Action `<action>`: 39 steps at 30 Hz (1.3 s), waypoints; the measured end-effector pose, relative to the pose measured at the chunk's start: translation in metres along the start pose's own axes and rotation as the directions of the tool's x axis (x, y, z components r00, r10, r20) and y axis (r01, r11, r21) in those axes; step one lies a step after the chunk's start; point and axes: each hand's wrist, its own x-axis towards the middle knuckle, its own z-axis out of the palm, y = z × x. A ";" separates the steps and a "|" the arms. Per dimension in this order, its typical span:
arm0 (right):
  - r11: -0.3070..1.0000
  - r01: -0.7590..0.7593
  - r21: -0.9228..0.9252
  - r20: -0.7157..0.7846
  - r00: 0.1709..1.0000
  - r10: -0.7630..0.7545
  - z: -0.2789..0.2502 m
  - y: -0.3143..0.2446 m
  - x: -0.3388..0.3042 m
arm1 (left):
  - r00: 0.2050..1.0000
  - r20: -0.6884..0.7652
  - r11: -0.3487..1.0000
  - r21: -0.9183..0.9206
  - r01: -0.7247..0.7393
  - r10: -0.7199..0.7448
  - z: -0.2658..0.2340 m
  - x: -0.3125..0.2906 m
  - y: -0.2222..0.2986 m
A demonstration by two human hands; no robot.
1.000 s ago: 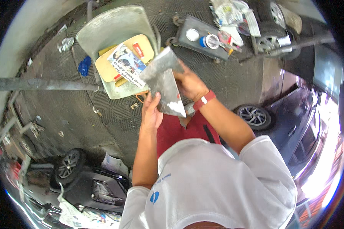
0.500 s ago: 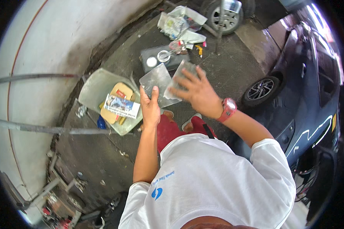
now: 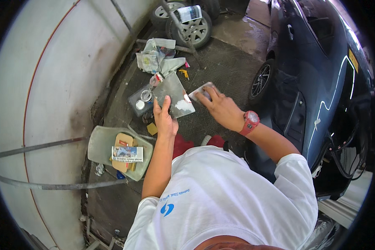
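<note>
Left hand (image 3: 165, 121) with its grip pinching a grey plate (image 3: 170, 88), thumb on top, forearm upright, white paste (image 3: 182, 105) on the plate, right hand (image 3: 223, 109) palm down, its grip clasping a flat scraper (image 3: 199, 91) just beside the plate

L. hand (image 3: 166, 123): most fingers hidden from us under grey plate (image 3: 171, 93). R. hand (image 3: 223, 109): fingers hide pt. of smaller flat pc. (image 3: 198, 90). Dk. car (image 3: 293, 62): cut off, top edge. Yellowish board (image 3: 120, 166) on chair (image 3: 96, 143): we see pt. only, newspaper (image 3: 128, 153) over it.
</note>
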 end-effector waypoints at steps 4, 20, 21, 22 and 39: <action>0.815 -0.179 0.550 -0.152 0.939 0.309 -0.025 0.001 -0.009 | 0.965 0.127 0.972 0.088 0.219 -0.229 0.040 0.009 0.004; -0.082 0.109 0.991 -0.004 0.625 0.780 -0.038 0.072 0.004 | 0.581 0.492 0.755 0.320 0.572 -0.649 0.076 0.158 0.013; -0.092 0.082 0.992 0.014 0.665 0.746 -0.028 0.076 0.009 | 0.493 0.527 0.708 0.364 0.605 -0.692 0.072 0.166 0.018; -0.101 0.054 0.993 0.034 0.702 0.711 -0.015 0.078 0.013 | 0.410 0.548 0.649 0.363 0.668 -0.729 0.062 0.180 0.012; 0.689 -0.670 -0.276 -0.314 0.740 0.594 -0.016 -0.016 0.108 | 0.808 0.468 0.933 0.210 0.293 -0.359 0.085 0.259 -0.022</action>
